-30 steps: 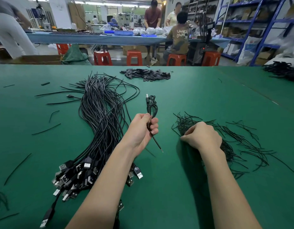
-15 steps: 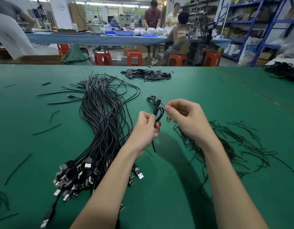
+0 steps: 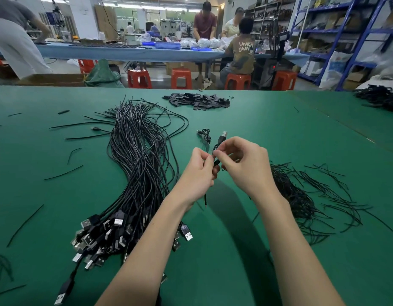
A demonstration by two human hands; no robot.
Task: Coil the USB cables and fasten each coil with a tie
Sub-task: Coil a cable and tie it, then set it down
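Note:
My left hand [image 3: 199, 173] grips a small coiled black USB cable [image 3: 221, 140] above the green table [image 3: 246, 250]; its USB plug sticks up past my fingers and loose loops show at the upper left. A thin black tie [image 3: 205, 198] hangs down below my left hand. My right hand [image 3: 244, 164] pinches at the coil's middle, fingertips against the left hand's. A big bundle of uncoiled black USB cables [image 3: 138, 162] lies to the left, plugs toward me. A heap of black wire ties [image 3: 301, 195] lies to the right.
A pile of flat black pieces [image 3: 196, 100] sits at the far middle. Loose ties [image 3: 63, 172] are scattered on the left side. More black cables [image 3: 381, 98] lie at the far right. People work at a blue table [image 3: 125, 53] behind.
My right hand left the tie heap and came up to the coil, now pinching it at my left hand. The coil has tilted, its plug now pointing up right.

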